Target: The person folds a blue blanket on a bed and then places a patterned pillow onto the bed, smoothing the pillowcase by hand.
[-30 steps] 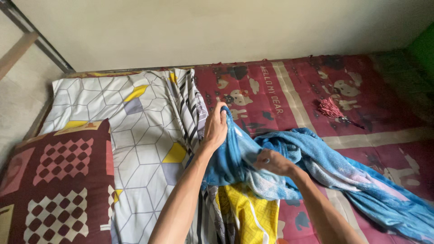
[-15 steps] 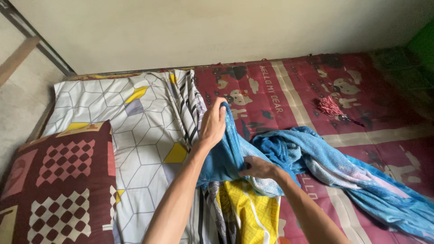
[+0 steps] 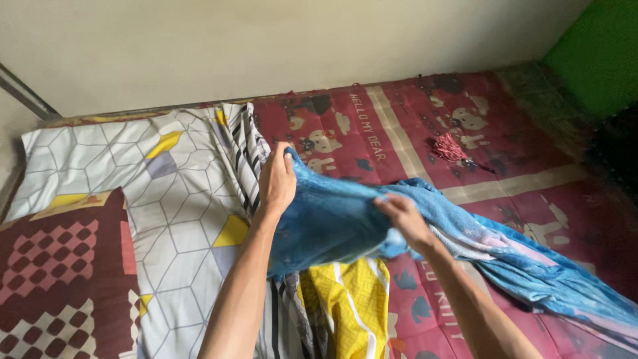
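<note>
The left hand (image 3: 277, 183) grips one edge of a blue cloth (image 3: 332, 223), and the right hand (image 3: 401, 214) pinches the same edge further along, holding it taut above a red patterned mattress (image 3: 531, 199). A yellow cloth (image 3: 349, 302) lies beneath.

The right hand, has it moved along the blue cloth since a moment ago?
Yes. The right hand has risen off the yellow cloth, pulling the blue cloth taut.

left hand (image 3: 276, 182) clenched, raised | right hand (image 3: 402, 216) pinching, lower
</note>
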